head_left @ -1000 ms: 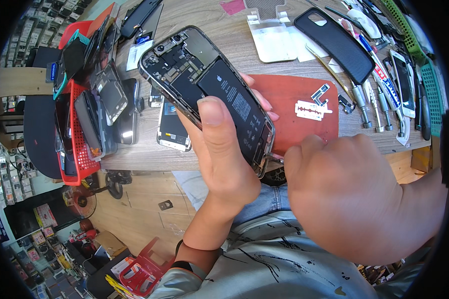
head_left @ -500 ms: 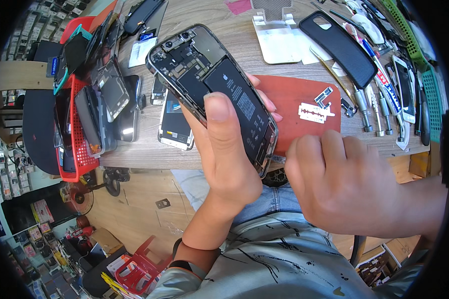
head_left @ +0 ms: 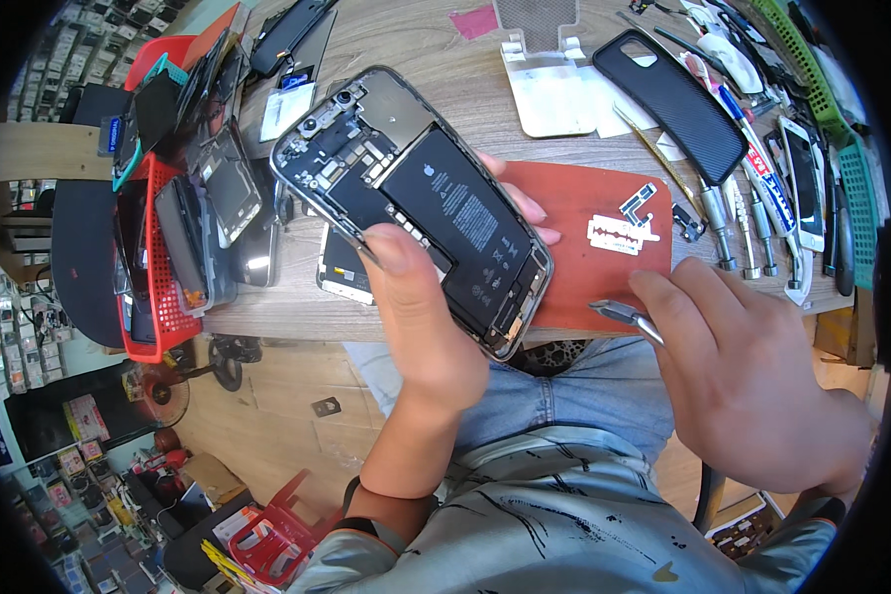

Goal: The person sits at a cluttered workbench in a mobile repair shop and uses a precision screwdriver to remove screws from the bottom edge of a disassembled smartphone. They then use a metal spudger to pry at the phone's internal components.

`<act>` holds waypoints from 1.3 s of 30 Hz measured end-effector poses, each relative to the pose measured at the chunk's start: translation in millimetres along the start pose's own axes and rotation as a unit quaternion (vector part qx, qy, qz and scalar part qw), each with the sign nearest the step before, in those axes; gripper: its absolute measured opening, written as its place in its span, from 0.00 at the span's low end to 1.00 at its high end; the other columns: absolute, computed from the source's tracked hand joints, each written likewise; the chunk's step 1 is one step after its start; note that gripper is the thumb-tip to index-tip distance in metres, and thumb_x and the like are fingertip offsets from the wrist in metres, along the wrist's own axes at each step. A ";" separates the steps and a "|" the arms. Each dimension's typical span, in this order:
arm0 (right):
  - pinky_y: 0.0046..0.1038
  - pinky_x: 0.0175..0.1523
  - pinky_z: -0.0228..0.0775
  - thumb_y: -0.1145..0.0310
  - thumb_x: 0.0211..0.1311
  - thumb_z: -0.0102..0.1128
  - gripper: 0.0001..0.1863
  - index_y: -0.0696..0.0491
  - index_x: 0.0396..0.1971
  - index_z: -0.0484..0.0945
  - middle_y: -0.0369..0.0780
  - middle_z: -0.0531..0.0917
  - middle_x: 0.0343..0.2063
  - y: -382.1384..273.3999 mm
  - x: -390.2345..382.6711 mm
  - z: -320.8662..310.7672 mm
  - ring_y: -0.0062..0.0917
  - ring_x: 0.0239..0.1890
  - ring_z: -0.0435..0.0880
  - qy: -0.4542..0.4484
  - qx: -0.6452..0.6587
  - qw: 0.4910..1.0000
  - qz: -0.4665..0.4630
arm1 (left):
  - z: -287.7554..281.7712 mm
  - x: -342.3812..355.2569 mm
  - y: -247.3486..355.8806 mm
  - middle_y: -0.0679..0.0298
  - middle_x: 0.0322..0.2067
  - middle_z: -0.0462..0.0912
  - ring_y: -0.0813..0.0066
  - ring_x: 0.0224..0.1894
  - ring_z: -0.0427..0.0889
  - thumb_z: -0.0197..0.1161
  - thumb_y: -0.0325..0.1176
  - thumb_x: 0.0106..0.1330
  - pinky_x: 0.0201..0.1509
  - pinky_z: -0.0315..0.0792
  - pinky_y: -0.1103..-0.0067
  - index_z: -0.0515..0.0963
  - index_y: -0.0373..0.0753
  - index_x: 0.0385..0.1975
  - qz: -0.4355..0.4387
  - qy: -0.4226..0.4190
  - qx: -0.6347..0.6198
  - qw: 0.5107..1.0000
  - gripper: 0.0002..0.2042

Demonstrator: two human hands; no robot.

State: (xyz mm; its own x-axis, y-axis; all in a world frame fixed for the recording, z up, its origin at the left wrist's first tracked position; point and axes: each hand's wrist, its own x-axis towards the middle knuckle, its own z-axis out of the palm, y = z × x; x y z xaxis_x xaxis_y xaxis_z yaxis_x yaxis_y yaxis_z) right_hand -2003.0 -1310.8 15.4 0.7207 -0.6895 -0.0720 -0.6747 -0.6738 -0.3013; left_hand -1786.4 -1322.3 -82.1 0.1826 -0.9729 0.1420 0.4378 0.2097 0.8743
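My left hand grips an opened smartphone, tilted above the near edge of the table. Its thumb lies along the near side, and fingertips show past the far side. The phone's inside faces up, with a black battery, circuit parts and cameras exposed. To the right, my right hand is closed around a slim metal tool with a flat, pointed tip; the rest of the tool is hidden in the fist. The tip points left, over the red mat, apart from the phone.
Razor blades and a small metal bracket lie on the mat. Beyond are a black phone case, screwdrivers and a white phone. At left, a red basket holds phone parts; a loose screen lies under the phone.
The phone has tipped and shifted slightly left and down with my left hand. My right hand has moved right and down, and the metal tool's tip now shows.
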 end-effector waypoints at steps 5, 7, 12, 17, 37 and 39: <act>0.39 0.35 0.76 0.84 0.51 0.65 0.32 0.68 0.61 0.74 0.49 0.78 0.39 -2.8 -8.0 2.6 0.39 0.35 0.82 0.012 0.046 0.999 0.006 | -3.4 0.5 5.4 0.50 0.53 0.79 0.62 0.47 0.85 0.37 0.77 0.74 0.52 0.86 0.61 0.68 0.28 0.64 -0.032 -0.044 -0.073 0.996 0.49; 0.39 0.35 0.77 0.83 0.51 0.65 0.34 0.69 0.63 0.74 0.49 0.78 0.38 -3.7 -8.7 2.0 0.39 0.35 0.82 0.000 0.039 0.999 -0.004 | -5.0 -0.4 2.6 0.50 0.54 0.78 0.60 0.49 0.84 0.38 0.81 0.70 0.52 0.86 0.59 0.67 0.27 0.65 -0.042 -0.040 -0.139 0.989 0.52; 0.37 0.34 0.77 0.80 0.49 0.64 0.36 0.71 0.64 0.74 0.49 0.79 0.38 -18.2 -1.5 4.6 0.37 0.36 0.81 0.009 -0.015 1.000 0.012 | -6.3 -1.9 -0.2 0.51 0.54 0.76 0.59 0.50 0.83 0.40 0.85 0.64 0.53 0.86 0.57 0.66 0.27 0.65 -0.014 -0.066 -0.177 0.982 0.56; 0.36 0.34 0.77 0.78 0.49 0.62 0.37 0.73 0.64 0.74 0.48 0.78 0.38 -24.0 8.3 9.6 0.35 0.37 0.81 0.023 -0.073 0.997 -0.007 | -7.5 -4.5 -1.2 0.52 0.53 0.75 0.59 0.49 0.83 0.40 0.88 0.60 0.53 0.85 0.57 0.66 0.26 0.64 0.000 -0.074 -0.193 0.979 0.60; 0.33 0.33 0.72 0.75 0.50 0.58 0.34 0.76 0.61 0.75 0.46 0.76 0.35 -37.8 16.9 13.4 0.33 0.34 0.77 0.001 -0.147 0.989 0.003 | -2.2 -9.0 -3.3 0.52 0.42 0.82 0.63 0.46 0.84 0.37 0.93 0.52 0.52 0.79 0.70 0.68 0.28 0.60 0.010 -0.057 -0.181 0.982 0.63; 0.32 0.33 0.71 0.75 0.51 0.58 0.34 0.76 0.60 0.76 0.45 0.75 0.34 -43.1 18.6 19.1 0.32 0.33 0.77 0.024 -0.157 0.987 0.022 | -1.6 -9.9 -6.6 0.52 0.42 0.82 0.64 0.45 0.84 0.36 0.94 0.51 0.52 0.79 0.70 0.68 0.28 0.59 0.031 -0.053 -0.156 0.986 0.64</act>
State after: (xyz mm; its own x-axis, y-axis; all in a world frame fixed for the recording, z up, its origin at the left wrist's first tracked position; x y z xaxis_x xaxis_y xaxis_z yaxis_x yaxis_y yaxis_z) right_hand -1957.4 -1289.5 8.9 0.6861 -0.7268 -0.0313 -0.7269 -0.6866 0.0112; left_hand -1789.7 -1313.9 -90.0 0.1329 -0.9583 0.2529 0.6811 0.2737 0.6791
